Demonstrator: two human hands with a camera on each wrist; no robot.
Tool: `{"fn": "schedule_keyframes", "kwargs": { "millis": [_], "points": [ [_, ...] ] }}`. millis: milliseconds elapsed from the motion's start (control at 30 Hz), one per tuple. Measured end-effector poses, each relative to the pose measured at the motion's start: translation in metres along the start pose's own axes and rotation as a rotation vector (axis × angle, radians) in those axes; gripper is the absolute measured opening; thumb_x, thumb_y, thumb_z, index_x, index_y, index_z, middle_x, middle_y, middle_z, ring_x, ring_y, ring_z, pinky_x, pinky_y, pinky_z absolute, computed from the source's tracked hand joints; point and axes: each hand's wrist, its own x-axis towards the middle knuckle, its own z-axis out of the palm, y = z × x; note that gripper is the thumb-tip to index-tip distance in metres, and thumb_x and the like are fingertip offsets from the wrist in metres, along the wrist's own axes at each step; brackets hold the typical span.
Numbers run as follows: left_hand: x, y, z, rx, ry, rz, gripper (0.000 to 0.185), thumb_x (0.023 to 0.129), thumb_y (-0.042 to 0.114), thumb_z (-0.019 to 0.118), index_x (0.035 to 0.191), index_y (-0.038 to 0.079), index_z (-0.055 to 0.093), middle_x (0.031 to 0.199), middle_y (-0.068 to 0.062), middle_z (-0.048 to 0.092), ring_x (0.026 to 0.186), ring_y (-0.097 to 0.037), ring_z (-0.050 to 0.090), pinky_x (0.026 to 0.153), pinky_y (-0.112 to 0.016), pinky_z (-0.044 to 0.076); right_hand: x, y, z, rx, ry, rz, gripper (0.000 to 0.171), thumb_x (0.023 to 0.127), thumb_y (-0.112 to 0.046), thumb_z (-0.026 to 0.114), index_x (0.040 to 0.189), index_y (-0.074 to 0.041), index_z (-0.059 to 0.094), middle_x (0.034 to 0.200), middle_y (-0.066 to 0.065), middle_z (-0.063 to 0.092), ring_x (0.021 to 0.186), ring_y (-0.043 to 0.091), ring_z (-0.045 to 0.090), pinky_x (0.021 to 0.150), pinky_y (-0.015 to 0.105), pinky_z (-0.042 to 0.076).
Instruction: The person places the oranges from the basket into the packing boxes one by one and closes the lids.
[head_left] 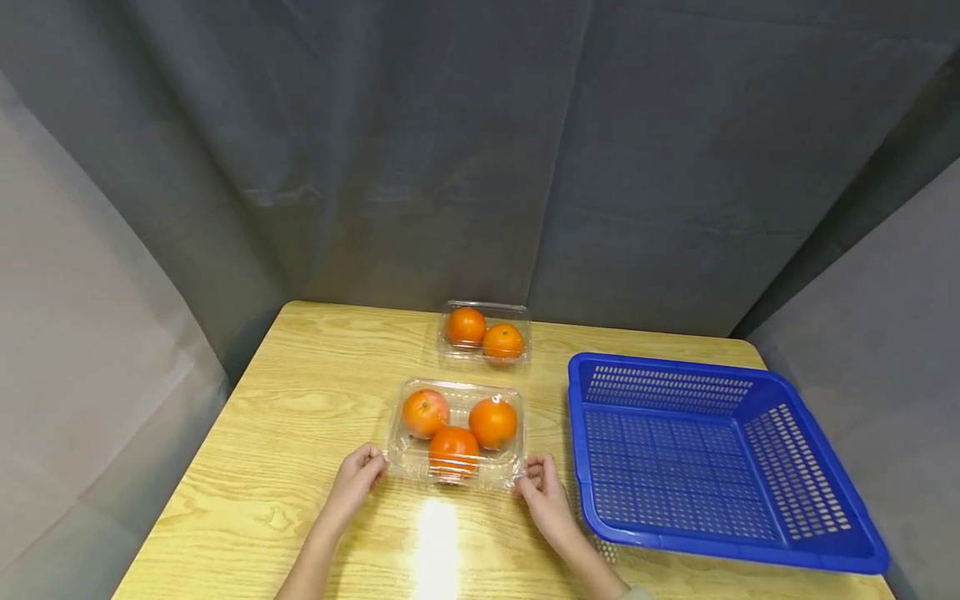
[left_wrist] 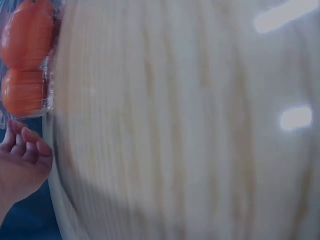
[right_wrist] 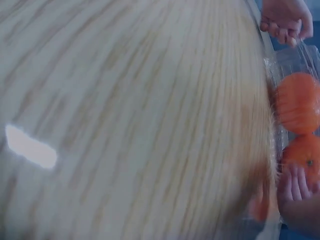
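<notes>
Lying between the two hands, the near clear box [head_left: 455, 433] held three oranges [head_left: 453, 430]; its long axis ran from one hand to the other. Left hand [head_left: 358, 477]: fingers curled onto the box's near left corner, pinching its rim. Right hand [head_left: 542, 490]: fingers curled at the near right corner, likewise gripping the rim. Both hands equally close, one per end. Beyond the hands, apart from the first box: second clear box [head_left: 484, 332] with two oranges. Just outward of the right hand: blue basket [head_left: 795, 546], near its knuckles. All rested on the wooden table [head_left: 262, 450].
</notes>
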Motion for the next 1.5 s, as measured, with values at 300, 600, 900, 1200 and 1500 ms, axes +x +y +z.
{"fn": "schedule_keyframes", "kwargs": {
  "millis": [300,600,900,1200,1500],
  "points": [
    [0.004,-0.008,-0.002,0.140,0.020,0.322,0.062,0.077,-0.006,0.058,0.133,-0.001,0.034,0.129,-0.019,0.040,0.113,-0.033,0.038,0.091,-0.051,0.036,0.001,0.003,0.002,-0.373,0.129,-0.435,0.071,0.066,-0.002,0.068,0.131,0.001,0.040,0.129,0.022,0.041,0.116,0.036,0.044,0.094,0.053,0.038],
    [0.004,0.002,-0.005,0.434,-0.029,0.508,0.074,0.068,0.004,0.066,0.137,0.010,0.039,0.143,-0.014,0.031,0.130,-0.034,0.026,0.094,-0.065,0.028,0.004,-0.005,0.004,-0.600,0.074,-0.607,0.068,0.070,-0.018,0.075,0.131,-0.011,0.046,0.136,0.020,0.038,0.122,0.036,0.039,0.089,0.056,0.040],
    [0.001,0.014,-0.005,0.613,-0.072,0.527,0.063,0.073,0.017,0.069,0.132,0.022,0.047,0.144,-0.006,0.031,0.129,-0.032,0.030,0.089,-0.064,0.035,0.004,-0.009,0.006,-0.701,0.085,-0.704,0.052,0.074,-0.021,0.072,0.122,-0.013,0.056,0.132,0.020,0.043,0.120,0.034,0.042,0.088,0.048,0.045],
    [-0.001,0.020,-0.002,0.621,-0.068,0.514,0.061,0.073,0.018,0.070,0.131,0.020,0.048,0.144,-0.008,0.030,0.127,-0.036,0.033,0.086,-0.062,0.039,0.004,-0.011,0.006,-0.706,0.081,-0.693,0.050,0.076,-0.023,0.072,0.122,-0.012,0.056,0.132,0.018,0.043,0.120,0.032,0.042,0.089,0.048,0.045],
    [0.008,0.021,0.002,0.645,-0.062,0.515,0.061,0.074,0.021,0.067,0.132,0.019,0.047,0.144,-0.006,0.031,0.127,-0.032,0.033,0.089,-0.059,0.039,0.008,-0.016,0.008,-0.720,0.087,-0.644,0.050,0.078,-0.018,0.071,0.124,-0.009,0.054,0.134,0.020,0.041,0.123,0.035,0.039,0.092,0.050,0.041]
  ]
}}
